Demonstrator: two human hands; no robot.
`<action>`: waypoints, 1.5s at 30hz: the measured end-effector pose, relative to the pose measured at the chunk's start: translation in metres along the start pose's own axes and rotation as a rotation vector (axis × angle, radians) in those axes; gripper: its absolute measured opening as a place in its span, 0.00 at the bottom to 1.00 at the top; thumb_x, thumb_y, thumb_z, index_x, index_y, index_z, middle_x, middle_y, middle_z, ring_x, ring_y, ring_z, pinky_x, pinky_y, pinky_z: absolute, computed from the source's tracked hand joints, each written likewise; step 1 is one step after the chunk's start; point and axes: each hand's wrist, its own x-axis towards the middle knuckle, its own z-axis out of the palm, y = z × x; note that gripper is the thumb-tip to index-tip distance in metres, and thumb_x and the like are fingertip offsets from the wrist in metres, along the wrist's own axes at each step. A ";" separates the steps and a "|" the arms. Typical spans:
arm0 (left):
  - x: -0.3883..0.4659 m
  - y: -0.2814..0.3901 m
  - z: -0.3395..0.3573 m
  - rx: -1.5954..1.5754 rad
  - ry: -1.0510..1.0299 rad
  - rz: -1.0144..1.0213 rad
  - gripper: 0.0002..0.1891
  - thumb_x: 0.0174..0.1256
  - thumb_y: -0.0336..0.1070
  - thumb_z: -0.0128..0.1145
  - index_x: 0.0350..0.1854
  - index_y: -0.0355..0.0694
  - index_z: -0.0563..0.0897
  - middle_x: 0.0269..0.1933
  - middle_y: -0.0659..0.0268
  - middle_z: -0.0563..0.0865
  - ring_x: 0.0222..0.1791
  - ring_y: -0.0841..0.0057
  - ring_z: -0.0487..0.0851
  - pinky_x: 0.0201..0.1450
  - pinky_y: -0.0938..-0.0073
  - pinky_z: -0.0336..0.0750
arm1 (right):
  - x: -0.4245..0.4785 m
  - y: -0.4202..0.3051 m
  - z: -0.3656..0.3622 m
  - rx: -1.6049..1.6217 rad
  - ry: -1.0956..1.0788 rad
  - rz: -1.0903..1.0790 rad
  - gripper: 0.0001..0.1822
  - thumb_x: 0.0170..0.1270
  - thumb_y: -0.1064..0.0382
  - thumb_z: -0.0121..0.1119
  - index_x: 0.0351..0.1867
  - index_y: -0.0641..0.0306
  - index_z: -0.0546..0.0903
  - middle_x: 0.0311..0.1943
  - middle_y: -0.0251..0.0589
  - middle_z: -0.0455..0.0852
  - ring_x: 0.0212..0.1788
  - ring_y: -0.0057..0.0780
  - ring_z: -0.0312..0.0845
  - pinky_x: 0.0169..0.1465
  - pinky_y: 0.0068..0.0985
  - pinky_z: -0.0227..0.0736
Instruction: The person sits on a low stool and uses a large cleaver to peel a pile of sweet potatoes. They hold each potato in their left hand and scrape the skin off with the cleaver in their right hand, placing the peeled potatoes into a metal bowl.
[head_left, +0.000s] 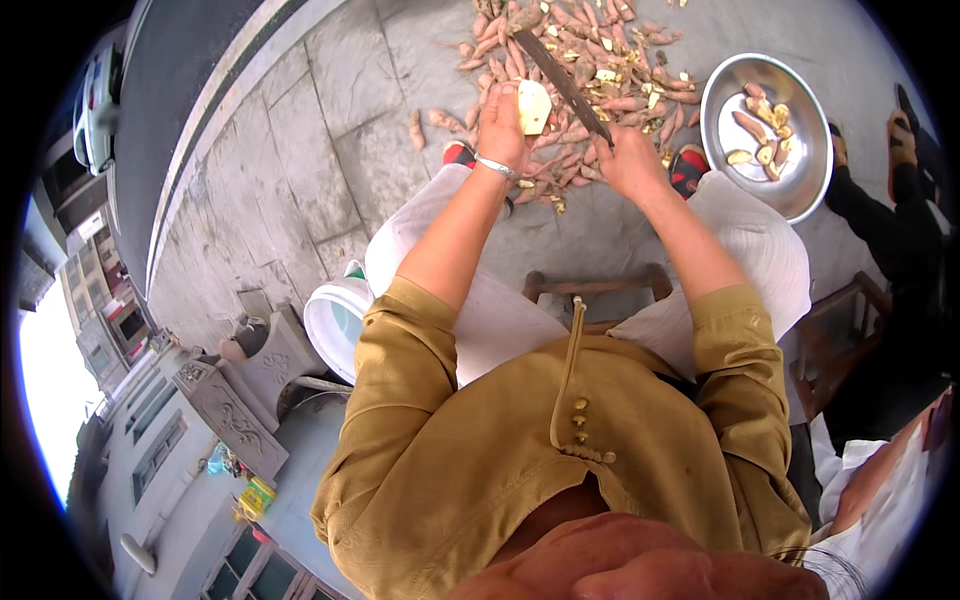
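My left hand (501, 129), with a silver bangle at the wrist, grips a sweet potato piece (534, 107) whose broad, pale yellow cut face shows. In my right hand (634, 165) is the handle end of a long, dark-bladed knife (559, 79). Its blade slants up and left over a heap of reddish sweet potatoes (574, 154) on the paving, apart from the held piece. Yellow cut scraps lie among the heap. To the right, a wide stainless steel basin (724, 176) holds several trimmed sweet potato pieces (765, 154).
Beside my left knee stands a white plastic bucket (319, 330). A wooden stool frame (596, 285) shows between my legs. Another person in dark trousers (877, 225) sits close on the right, feet near the basin. Left are a carved stone bench (232, 416) and a road (172, 67).
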 end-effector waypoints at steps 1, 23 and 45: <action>0.000 -0.001 -0.005 -0.022 0.056 0.032 0.13 0.72 0.46 0.39 0.42 0.41 0.71 0.34 0.61 0.81 0.29 0.71 0.80 0.27 0.73 0.73 | -0.002 -0.014 -0.007 0.032 0.028 -0.019 0.13 0.59 0.63 0.53 0.44 0.62 0.79 0.31 0.51 0.84 0.35 0.45 0.81 0.37 0.38 0.75; 0.002 -0.020 -0.002 0.085 0.152 -0.029 0.12 0.70 0.47 0.42 0.41 0.44 0.72 0.38 0.66 0.80 0.34 0.73 0.79 0.30 0.70 0.74 | -0.009 -0.017 -0.001 -0.223 0.382 -0.462 0.18 0.52 0.69 0.56 0.47 0.64 0.79 0.23 0.44 0.82 0.24 0.36 0.81 0.28 0.31 0.75; 0.008 -0.017 -0.025 -0.174 0.098 -0.208 0.28 0.71 0.59 0.28 0.40 0.39 0.75 0.30 0.58 0.81 0.29 0.69 0.80 0.33 0.70 0.79 | -0.023 -0.032 -0.002 -0.176 0.311 -0.648 0.33 0.38 0.72 0.64 0.55 0.61 0.75 0.25 0.40 0.81 0.27 0.36 0.78 0.32 0.29 0.71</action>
